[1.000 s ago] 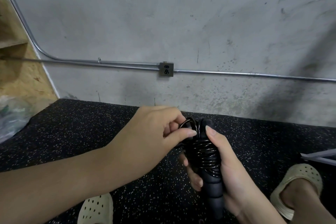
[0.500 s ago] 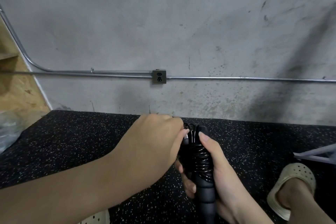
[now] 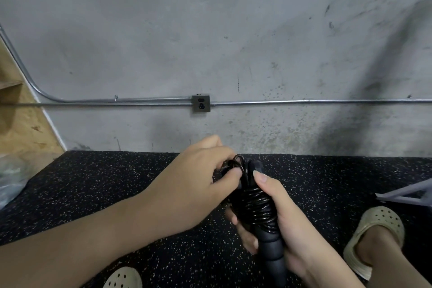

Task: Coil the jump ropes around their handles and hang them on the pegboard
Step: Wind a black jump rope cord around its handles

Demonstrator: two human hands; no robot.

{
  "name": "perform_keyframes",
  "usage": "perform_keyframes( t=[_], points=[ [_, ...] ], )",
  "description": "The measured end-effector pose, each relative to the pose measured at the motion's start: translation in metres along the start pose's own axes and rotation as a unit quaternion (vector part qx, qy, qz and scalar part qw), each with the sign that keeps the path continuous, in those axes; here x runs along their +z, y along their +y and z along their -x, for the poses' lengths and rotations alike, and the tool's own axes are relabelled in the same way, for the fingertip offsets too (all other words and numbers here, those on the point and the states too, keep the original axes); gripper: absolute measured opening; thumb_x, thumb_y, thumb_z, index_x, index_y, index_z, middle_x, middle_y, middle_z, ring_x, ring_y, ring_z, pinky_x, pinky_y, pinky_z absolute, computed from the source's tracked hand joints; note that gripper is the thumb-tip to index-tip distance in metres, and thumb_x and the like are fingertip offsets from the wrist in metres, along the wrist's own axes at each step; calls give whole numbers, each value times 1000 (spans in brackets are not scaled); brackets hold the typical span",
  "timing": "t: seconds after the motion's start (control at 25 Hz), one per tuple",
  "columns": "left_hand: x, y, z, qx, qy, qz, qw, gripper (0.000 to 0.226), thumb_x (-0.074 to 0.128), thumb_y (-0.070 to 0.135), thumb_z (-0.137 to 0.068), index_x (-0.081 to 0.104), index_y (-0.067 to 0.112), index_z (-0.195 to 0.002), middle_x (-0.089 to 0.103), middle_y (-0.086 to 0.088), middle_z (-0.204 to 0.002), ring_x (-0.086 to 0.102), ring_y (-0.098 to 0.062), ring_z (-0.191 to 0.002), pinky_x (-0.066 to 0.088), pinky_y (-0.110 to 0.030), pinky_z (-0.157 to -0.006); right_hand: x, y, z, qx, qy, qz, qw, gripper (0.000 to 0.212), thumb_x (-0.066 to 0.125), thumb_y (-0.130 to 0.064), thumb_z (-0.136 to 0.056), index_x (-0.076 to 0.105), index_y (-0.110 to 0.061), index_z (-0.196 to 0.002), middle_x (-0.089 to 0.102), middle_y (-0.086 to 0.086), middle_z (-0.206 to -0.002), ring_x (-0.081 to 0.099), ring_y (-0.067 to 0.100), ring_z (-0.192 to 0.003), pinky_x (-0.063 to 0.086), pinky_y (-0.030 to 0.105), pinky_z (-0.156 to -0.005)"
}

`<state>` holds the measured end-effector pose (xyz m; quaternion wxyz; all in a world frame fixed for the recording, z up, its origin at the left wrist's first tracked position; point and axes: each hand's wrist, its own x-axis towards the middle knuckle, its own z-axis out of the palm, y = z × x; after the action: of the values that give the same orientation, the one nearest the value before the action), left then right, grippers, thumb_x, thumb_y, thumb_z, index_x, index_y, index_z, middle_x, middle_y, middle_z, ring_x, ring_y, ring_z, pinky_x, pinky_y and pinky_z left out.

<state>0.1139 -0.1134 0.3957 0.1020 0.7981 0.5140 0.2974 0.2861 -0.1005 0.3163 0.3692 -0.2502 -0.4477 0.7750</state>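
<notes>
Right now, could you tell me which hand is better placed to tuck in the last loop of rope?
The left hand: it already pinches the loose loop at the handles' top, while the right hand grips the coiled bundle steady.

I see the jump rope held upright over the floor mat, near the mat's far edge, my right hand wrapped round its handles from the right, my left hand pinching the loop at the top from the left. Behind the mat stands the wall, a conduit running across it through an outlet box. A shoe sits toward the mat's right near corner, another at its near edge
</notes>
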Motion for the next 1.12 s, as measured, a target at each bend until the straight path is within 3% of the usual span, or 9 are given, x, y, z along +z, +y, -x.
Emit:
perform_keyframes(
  t=[0.08,0.24,0.36,0.48,0.64,0.84,0.92,1.04,1.12],
  points=[
    [1,-3,-1,-1,36,47,998,8,65,28,-89,69,28,-82,49,9,-86,50,-11,-75,40,-20,-65,0,-1,-1,5,-8,-13,1000,51,63,-68,-78,67,-21,-99,58,17,-77,46,16,-39,36,23,-42],
    [-3,-2,0,-34,33,100,994,20,74,9,-82,71,28,-82,51,11,-79,47,-2,-68,39,-13,-65,5,1,-2,26,-42,-57,997,49,62,-69,-81,67,-23,-97,57,13,-78,48,14,-40,39,21,-41],
    [-14,-1,9,-84,-45,229,969,4,74,24,-81,71,22,-82,55,9,-76,51,-5,-70,42,-23,-70,10,2,1,31,-59,-57,996,52,64,-70,-80,66,-21,-99,57,13,-78,48,13,-39,40,21,-40],
    [-21,-1,14,-112,-47,306,944,14,70,32,-89,70,23,-77,65,8,-73,59,-7,-74,46,-29,-80,23,5,6,31,-59,-23,998,56,63,-69,-82,66,-17,-100,57,14,-78,48,14,-40,40,22,-41],
    [-33,-5,16,-156,38,368,916,20,59,19,-102,69,17,-85,48,16,-55,41,-6,-58,36,-20,-60,45,10,21,40,-44,-18,998,58,65,-68,-82,60,-17,-107,57,13,-79,47,14,-42,43,23,-42],
    [-53,17,22,-17,70,323,944,22,57,19,-104,65,28,-84,60,17,-68,50,-5,-65,43,-29,-69,71,-15,50,25,-38,-2,999,70,61,-70,-84,63,-11,-122,62,18,-88,53,18,-48,47,27,-48],
    [-63,35,29,52,63,286,955,21,55,19,-105,60,27,-87,67,15,-76,56,-1,-64,47,-32,-68,81,-28,71,33,-28,26,999,74,57,-67,-87,65,-7,-129,67,26,-98,63,29,-64,54,35,-62],
    [-70,59,37,106,79,253,958,19,55,22,-106,58,23,-87,69,9,-73,55,0,-57,44,-29,-63,89,-54,96,-20,53,154,986,60,58,-53,-92,67,-4,-126,71,20,-109,67,32,-97,53,40,-87],
    [-70,73,38,131,102,230,959,18,57,26,-105,60,21,-88,69,6,-72,55,0,-58,44,-29,-64,90,-75,110,-119,129,269,947,49,69,-47,-86,71,-8,-116,73,9,-105,66,22,-99,49,39,-92]
  ],
)
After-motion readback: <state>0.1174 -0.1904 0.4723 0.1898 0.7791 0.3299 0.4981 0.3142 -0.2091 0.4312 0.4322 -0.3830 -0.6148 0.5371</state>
